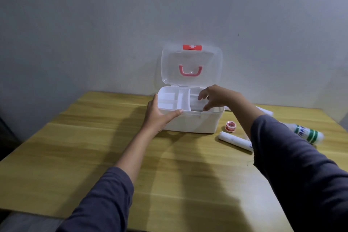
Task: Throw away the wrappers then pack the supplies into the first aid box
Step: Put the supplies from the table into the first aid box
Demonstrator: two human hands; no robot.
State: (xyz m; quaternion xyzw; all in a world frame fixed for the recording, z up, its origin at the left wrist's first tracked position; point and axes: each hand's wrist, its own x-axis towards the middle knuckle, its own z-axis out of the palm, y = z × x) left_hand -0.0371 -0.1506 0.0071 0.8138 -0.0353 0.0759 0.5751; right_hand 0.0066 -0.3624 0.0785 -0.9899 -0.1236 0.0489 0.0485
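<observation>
While a bandage roll (235, 141), tape roll (230, 126) and green-striped bottle (307, 133) wait at right centre, packing looks underway. The left hand (158, 117) braces the first aid box (190, 122) at frame centre, fingers straight. The right hand (216, 98) hovers loose-fingered, seemingly empty, over its right compartment. Next, likely: fetch another supply.

Green-striped bottle (308, 134) blurred, label unreadable; white roll (234, 140) end hidden behind right sleeve (282, 156).
</observation>
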